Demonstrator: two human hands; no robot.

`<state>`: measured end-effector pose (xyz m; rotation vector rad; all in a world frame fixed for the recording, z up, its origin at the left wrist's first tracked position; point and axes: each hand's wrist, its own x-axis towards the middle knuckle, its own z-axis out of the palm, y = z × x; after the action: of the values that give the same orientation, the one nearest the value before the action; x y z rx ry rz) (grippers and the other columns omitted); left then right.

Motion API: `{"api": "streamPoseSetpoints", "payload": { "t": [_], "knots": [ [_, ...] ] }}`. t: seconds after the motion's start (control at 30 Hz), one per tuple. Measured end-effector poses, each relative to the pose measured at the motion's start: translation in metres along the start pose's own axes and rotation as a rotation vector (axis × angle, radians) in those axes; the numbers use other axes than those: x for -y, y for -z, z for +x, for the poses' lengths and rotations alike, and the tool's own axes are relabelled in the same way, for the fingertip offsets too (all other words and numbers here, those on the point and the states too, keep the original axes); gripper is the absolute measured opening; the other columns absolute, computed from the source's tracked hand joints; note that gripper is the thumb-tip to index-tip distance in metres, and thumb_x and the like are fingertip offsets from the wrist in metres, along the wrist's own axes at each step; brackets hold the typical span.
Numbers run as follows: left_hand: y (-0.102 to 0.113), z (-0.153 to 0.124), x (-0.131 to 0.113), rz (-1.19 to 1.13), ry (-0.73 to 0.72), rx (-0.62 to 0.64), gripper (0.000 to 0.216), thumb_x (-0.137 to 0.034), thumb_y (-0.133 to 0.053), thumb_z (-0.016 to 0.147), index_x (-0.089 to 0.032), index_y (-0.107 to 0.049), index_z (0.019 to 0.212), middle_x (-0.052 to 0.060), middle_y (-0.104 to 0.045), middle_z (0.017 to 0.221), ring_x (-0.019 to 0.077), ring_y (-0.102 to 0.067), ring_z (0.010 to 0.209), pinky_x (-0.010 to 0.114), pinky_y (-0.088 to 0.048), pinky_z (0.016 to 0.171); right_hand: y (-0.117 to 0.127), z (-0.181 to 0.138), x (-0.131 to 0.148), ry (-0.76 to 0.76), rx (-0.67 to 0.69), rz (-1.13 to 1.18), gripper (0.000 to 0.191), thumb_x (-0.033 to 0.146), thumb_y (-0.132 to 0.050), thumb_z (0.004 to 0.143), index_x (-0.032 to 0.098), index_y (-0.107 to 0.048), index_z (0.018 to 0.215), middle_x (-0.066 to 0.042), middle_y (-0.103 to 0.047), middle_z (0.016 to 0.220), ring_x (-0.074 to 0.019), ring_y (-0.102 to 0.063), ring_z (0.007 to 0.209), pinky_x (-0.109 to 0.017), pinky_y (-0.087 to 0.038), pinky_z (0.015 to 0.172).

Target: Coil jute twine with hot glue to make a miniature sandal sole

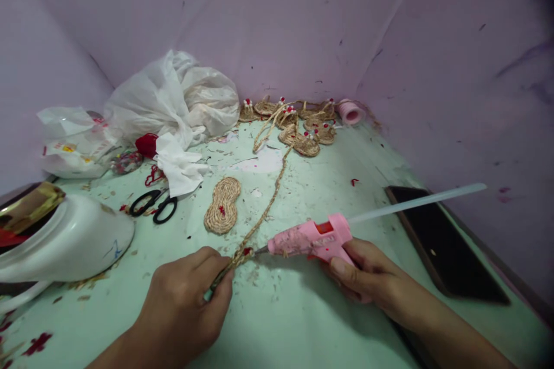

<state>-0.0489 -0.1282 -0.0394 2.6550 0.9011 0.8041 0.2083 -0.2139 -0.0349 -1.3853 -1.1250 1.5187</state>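
My right hand is wrapped round the grip of a pink hot glue gun. A long translucent glue stick juts from its back end. The metal nozzle points left, right at a small coil of braided jute rope with a bit of red in it. My left hand pinches that coil between thumb and fingers, which hide part of it. From the coil a rope strand runs up toward the back. A finished-looking jute sole shape lies flat just beyond my left hand.
Black-handled scissors and white tissue lie left. Behind are a white plastic bag, small jute slippers with red and white beads and a pink spool. A white container stands left, a dark phone-like slab right.
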Motion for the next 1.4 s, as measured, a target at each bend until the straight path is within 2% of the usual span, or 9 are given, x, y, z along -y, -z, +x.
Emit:
{"api": "streamPoseSetpoints", "payload": {
  "t": [0.2, 0.5, 0.6, 0.87, 1.2, 1.4],
  "knots": [
    [0.0008, 0.0025, -0.0011, -0.026, 0.029, -0.007, 0.014, -0.017, -0.051, 0.082, -0.019, -0.064, 0.079, -0.001, -0.059, 0.063, 0.0101, -0.055, 0.051, 0.019, -0.043, 0.048, -0.0039, -0.0006, -0.0013, 0.03, -0.002, 0.055, 0.039, 0.057, -0.056, 0.08, 0.019, -0.05, 0.074, 0.007, -0.033, 0.056, -0.0068, -0.027, 0.047, -0.02, -0.021, 0.042],
    [-0.0023, -0.0035, 0.004, -0.104, 0.127, 0.043, 0.012, -0.021, -0.051, 0.083, -0.021, -0.063, 0.081, -0.001, -0.06, 0.068, 0.0102, -0.056, 0.056, 0.021, -0.043, 0.052, -0.0025, 0.003, 0.0014, 0.052, -0.02, -0.02, 0.043, 0.058, -0.052, 0.082, 0.016, -0.06, 0.08, 0.006, -0.037, 0.051, -0.0067, -0.029, 0.044, -0.02, -0.024, 0.041],
    [-0.0016, -0.0044, 0.0039, -0.091, 0.117, 0.048, 0.011, -0.021, -0.052, 0.083, -0.021, -0.063, 0.08, -0.002, -0.06, 0.067, 0.0101, -0.055, 0.055, 0.021, -0.042, 0.052, -0.0028, 0.0026, 0.0037, 0.053, -0.022, -0.013, 0.045, 0.06, -0.052, 0.081, 0.016, -0.061, 0.083, 0.006, -0.036, 0.051, -0.0067, -0.029, 0.044, -0.021, -0.024, 0.041],
    [0.0004, -0.0003, 0.0036, -0.056, 0.106, 0.061, 0.012, -0.021, -0.053, 0.082, -0.021, -0.063, 0.077, -0.003, -0.06, 0.064, 0.0091, -0.055, 0.052, 0.019, -0.042, 0.05, -0.0047, 0.0018, 0.0021, 0.067, -0.041, 0.002, 0.042, 0.06, -0.054, 0.08, 0.019, -0.049, 0.07, 0.006, -0.036, 0.053, -0.0067, -0.027, 0.044, -0.02, -0.022, 0.04],
    [-0.0015, -0.0021, 0.0045, -0.082, 0.147, 0.059, 0.012, -0.023, -0.052, 0.083, -0.021, -0.063, 0.079, -0.002, -0.06, 0.065, 0.0099, -0.056, 0.053, 0.02, -0.042, 0.051, -0.0028, 0.0009, -0.0026, 0.082, 0.006, 0.028, 0.033, 0.052, -0.053, 0.085, 0.02, -0.049, 0.08, 0.007, -0.034, 0.058, -0.0071, -0.025, 0.048, -0.02, -0.019, 0.042],
    [-0.0008, -0.0009, 0.003, -0.066, 0.128, 0.044, 0.011, -0.022, -0.053, 0.083, -0.022, -0.064, 0.08, -0.003, -0.061, 0.066, 0.0092, -0.056, 0.053, 0.02, -0.043, 0.051, -0.0024, 0.001, 0.0001, 0.105, 0.027, -0.021, 0.034, 0.053, -0.052, 0.085, 0.02, -0.048, 0.075, 0.007, -0.034, 0.058, -0.0073, -0.027, 0.048, -0.02, -0.021, 0.041]
  ]
}}
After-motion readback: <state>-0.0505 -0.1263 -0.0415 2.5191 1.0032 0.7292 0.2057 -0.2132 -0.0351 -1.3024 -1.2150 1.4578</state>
